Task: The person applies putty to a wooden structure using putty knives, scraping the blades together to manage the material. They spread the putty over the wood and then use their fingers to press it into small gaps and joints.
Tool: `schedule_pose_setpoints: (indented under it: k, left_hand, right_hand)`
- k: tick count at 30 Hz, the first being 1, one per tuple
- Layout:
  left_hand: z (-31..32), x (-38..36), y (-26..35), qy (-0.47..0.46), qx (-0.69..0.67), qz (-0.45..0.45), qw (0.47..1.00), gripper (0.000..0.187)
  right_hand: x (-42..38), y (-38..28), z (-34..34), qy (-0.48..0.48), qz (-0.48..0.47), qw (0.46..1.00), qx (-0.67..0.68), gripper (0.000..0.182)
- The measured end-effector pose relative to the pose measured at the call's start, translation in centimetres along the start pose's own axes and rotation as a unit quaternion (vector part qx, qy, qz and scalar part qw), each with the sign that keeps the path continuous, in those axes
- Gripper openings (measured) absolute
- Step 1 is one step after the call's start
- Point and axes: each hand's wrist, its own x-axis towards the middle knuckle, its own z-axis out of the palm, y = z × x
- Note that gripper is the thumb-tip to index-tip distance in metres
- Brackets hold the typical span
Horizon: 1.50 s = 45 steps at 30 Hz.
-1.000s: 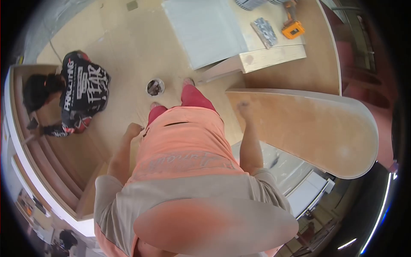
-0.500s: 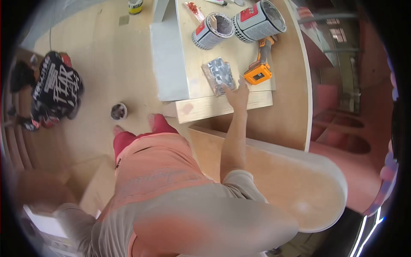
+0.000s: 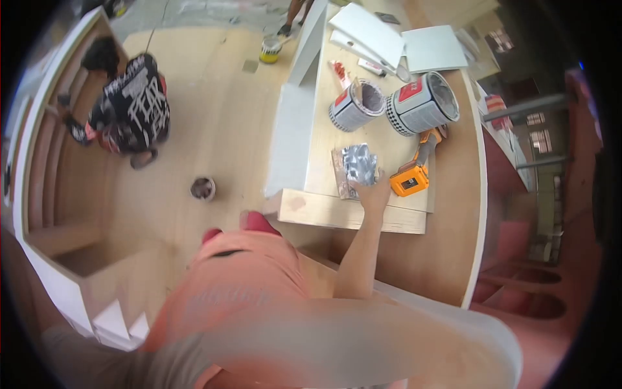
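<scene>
My right hand [image 3: 370,193] reaches over the worktop, thumb and fingers spread, at the lower right corner of a crumpled silver packet [image 3: 359,163]. The packet lies on a small brown board [image 3: 339,175]. Just right of my fingers is an orange and black cordless tool [image 3: 411,178]. Two open cans stand above: a smaller one [image 3: 353,109] and a larger, tilted one [image 3: 421,107]. My left hand is out of view; only a blurred grey sleeve [image 3: 123,356] shows at the lower left.
A co-worker in a black printed shirt [image 3: 137,107] crouches by curved shelving [image 3: 48,162] at the left. An open tub [image 3: 203,188] and a yellow can [image 3: 270,49] stand on the wooden floor. White panels [image 3: 434,48] lie at the worktop's back.
The view has shifted, showing more of the worktop's back and the left shelving. My right hand has come closer to the silver packet's corner. The co-worker's arm now reaches toward the shelving.
</scene>
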Motion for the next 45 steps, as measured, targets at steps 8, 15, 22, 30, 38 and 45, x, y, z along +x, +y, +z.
schedule_pose_setpoints:
  k: [8,15,22,30,38,45]
  left_hand:
    - [1.3,-3.7,8.4,-0.178,-0.550,0.212,0.788,0.031]
    - [17.2,-15.7,13.4,-0.112,-0.496,-0.248,0.824,0.032]
    - [10.7,-19.2,15.4,-0.073,-0.483,-0.562,0.667,0.026]
    - [11.5,-22.1,16.0,-0.098,-0.492,-0.545,0.672,0.017]
    - [19.9,-21.1,19.8,-0.207,-0.707,-0.434,0.519,0.017]
    - [24.2,-20.8,20.8,-0.265,-0.740,-0.418,0.455,0.015]
  right_hand:
    - [-5.9,-4.5,-3.1,0.034,-0.043,0.935,0.351,0.051]
    - [-19.2,-20.1,-2.6,-0.352,-0.123,0.644,0.667,0.062]
    - [-25.2,-22.6,-1.3,-0.491,-0.066,0.510,0.703,0.066]
    - [-21.8,-20.4,-1.2,-0.395,-0.445,0.688,0.416,0.054]
    - [-15.3,-15.1,-5.2,-0.513,-0.441,0.635,0.374,0.051]
    - [-12.0,-13.0,-4.1,-0.581,-0.398,0.609,0.364,0.042]
